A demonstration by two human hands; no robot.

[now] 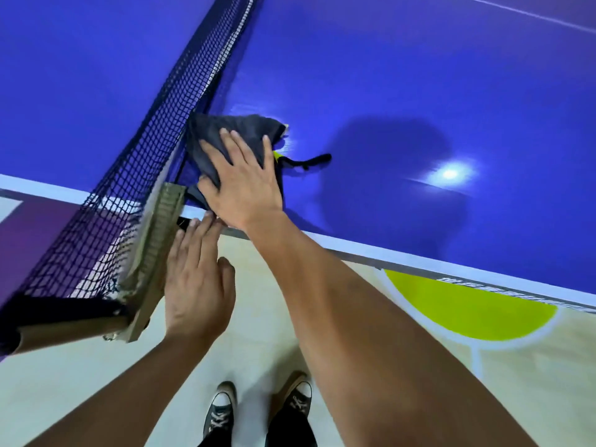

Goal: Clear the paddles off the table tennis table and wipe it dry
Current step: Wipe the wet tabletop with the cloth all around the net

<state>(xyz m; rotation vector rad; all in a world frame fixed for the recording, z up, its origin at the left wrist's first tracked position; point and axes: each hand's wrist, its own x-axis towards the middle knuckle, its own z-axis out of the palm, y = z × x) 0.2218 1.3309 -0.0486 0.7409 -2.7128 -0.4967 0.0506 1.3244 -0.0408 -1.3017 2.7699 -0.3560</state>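
A dark grey cloth lies on the blue table tennis table right beside the net, near the table's near edge. My right hand presses flat on the cloth with fingers spread. My left hand is below the table edge with straight fingers, its fingertips touching the edge next to the net post clamp. A black strap with a yellow bit sticks out from under the cloth. No paddle is in view.
The net runs diagonally from the upper middle down to the bottom left, where its post juts past the table. The white side line marks the table edge. Below is a pale floor with a yellow-green marking and my two sneakers.
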